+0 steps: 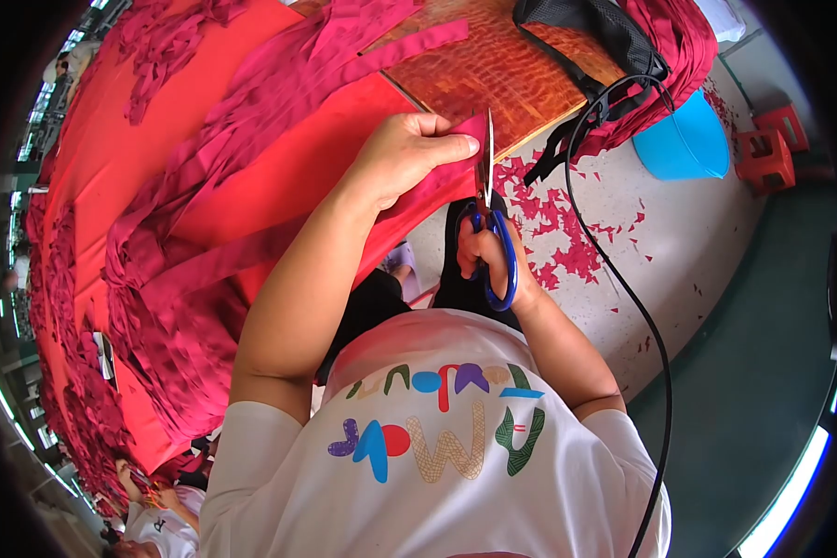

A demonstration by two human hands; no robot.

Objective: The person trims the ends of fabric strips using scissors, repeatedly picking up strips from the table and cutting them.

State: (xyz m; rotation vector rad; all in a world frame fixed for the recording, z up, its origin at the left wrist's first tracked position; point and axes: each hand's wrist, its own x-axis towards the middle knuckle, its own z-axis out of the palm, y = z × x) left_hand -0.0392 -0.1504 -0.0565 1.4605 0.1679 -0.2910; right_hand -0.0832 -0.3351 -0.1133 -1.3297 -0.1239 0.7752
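Observation:
My left hand [409,153] pinches the end of a dark pink fabric strip [279,237] between thumb and fingers, near the table's edge. The strip runs back to the left into a heap of similar strips [172,307]. In my right hand [489,256] is a pair of scissors [504,265] with blue handles, its fingers through the loops. The blades point away from me and stand partly apart, right beside the strip's end and close to my left fingertips. Whether the blades touch the cloth I cannot tell.
Red cloth [316,126] covers much of the wooden table [493,65]. A black bag [595,37] lies at its far corner, with a black cable [614,270] hanging down. Fabric scraps [567,242] litter the floor near a blue bucket [684,144] and red stools [765,158]. Another person [163,516] sits lower left.

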